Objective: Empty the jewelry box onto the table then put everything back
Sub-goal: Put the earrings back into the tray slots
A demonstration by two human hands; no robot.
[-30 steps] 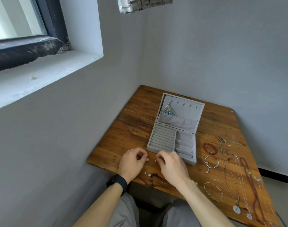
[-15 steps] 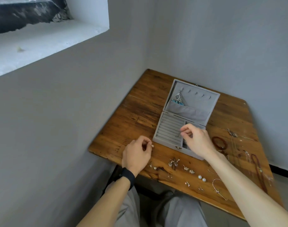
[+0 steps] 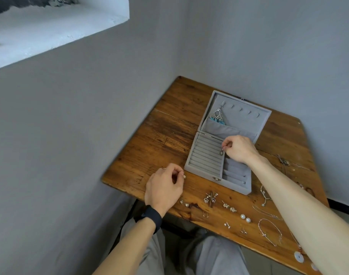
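The grey velvet jewelry box (image 3: 201,167) lies open on the wooden table (image 3: 169,135), its lid propped back with a silver and blue dangle earring (image 3: 217,116) hanging inside. My right hand (image 3: 239,148) is over the ring rolls, pinching a small earring (image 3: 221,152) at their right edge. My left hand (image 3: 164,187) rests on the table left of the box, pinching a small pearl stud (image 3: 184,176). Several earrings (image 3: 210,198) and two pearls (image 3: 245,218) lie along the front edge.
Bracelets (image 3: 268,231), thin chains and pendants (image 3: 299,257) are spread over the table's right side, partly under my right forearm. Grey walls close in on the left and back. A window sill (image 3: 50,30) is at the upper left. My knees are under the front edge.
My right hand has gone from the table's front edge up to the box's ring rolls with a small earring. My left hand stayed near the box's front left corner. The camera tilted down.
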